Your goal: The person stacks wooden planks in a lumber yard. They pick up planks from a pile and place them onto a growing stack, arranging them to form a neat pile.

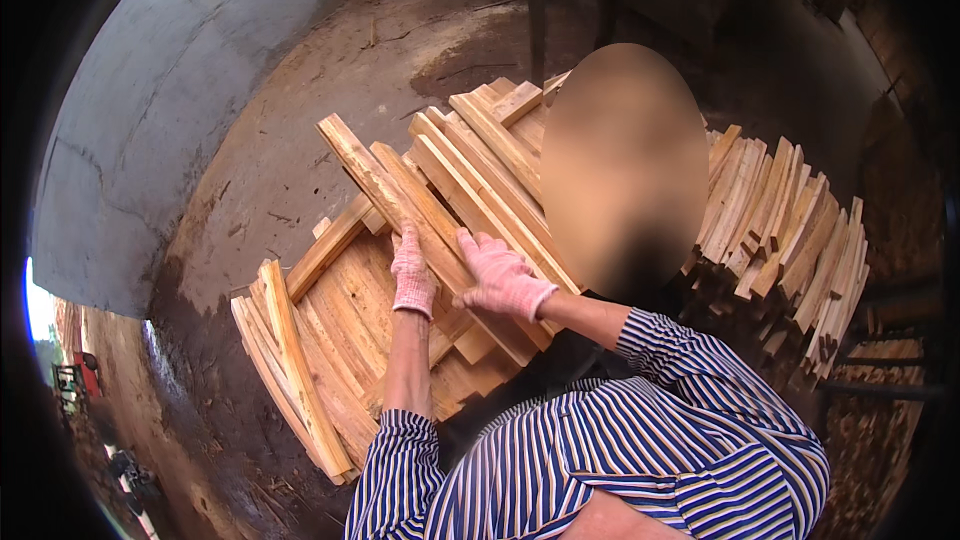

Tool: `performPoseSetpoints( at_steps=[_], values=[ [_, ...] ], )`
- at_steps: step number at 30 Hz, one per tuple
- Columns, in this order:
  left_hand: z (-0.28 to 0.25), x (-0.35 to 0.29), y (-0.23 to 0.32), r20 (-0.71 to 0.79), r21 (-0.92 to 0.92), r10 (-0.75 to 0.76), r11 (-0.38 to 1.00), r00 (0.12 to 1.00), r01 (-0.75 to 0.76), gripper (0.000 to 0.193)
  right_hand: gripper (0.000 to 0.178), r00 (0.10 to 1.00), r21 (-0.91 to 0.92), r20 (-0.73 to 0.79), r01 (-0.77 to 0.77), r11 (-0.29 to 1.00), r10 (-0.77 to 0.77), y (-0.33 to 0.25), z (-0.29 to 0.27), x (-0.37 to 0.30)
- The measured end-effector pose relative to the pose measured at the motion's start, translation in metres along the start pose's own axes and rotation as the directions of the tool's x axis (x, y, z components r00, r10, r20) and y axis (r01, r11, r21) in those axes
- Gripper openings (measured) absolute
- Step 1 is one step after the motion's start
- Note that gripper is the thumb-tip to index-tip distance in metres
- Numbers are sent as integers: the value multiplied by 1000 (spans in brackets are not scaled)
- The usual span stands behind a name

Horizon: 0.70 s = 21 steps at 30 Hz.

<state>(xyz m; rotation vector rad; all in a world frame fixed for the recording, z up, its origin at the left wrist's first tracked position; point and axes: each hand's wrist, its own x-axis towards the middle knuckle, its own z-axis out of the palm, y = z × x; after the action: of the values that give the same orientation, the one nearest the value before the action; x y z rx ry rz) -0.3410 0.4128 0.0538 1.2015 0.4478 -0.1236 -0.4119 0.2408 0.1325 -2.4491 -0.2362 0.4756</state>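
My left hand (412, 272), in a pink knit glove, is closed round the left side of a long sawn wooden strip (365, 165). The strip lies slantwise across the top of a wood pile, its far end jutting out to the upper left. My right hand (497, 277), gloved alike, is closed on the strip's right side, nearer to me; its fingertips are partly hidden. A second strip (412, 180) runs close alongside, just to the right. Beneath both hands, several layers of wooden strips (335, 305) lie crosswise.
Loose strips (290, 370) rest at the pile's left edge. Another stack of strips (775, 215) stands to the right. A grey wall (180, 110) curves along the left, beside a dirt floor (330, 70). Dark posts (537, 10) rise behind the pile. A blurred oval hides part of the middle.
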Motion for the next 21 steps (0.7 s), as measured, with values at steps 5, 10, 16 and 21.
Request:
performPoseSetpoints(
  at_steps=[5, 10, 16, 21],
  values=[
    [-16, -10, 49, -72, 267, 126, 958, 989, -102, 68, 48, 924, -135, -296, 212, 968, -243, 27, 25, 30],
    [31, -48, 101, 383, -46, -126, 987, 915, 155, 53, 67, 892, 470, -448, 296, 832, -65, 61, 54, 44],
    [138, -61, 59, 374, 113, 2, 992, 928, -48, 53, 116, 944, 445, -239, 315, 838, -228, 102, -27, -105],
    [291, -88, -37, 652, 203, -155, 979, 742, 27, 52, 115, 932, 530, -303, -7, 848, 197, 185, -49, -180]
  ],
)
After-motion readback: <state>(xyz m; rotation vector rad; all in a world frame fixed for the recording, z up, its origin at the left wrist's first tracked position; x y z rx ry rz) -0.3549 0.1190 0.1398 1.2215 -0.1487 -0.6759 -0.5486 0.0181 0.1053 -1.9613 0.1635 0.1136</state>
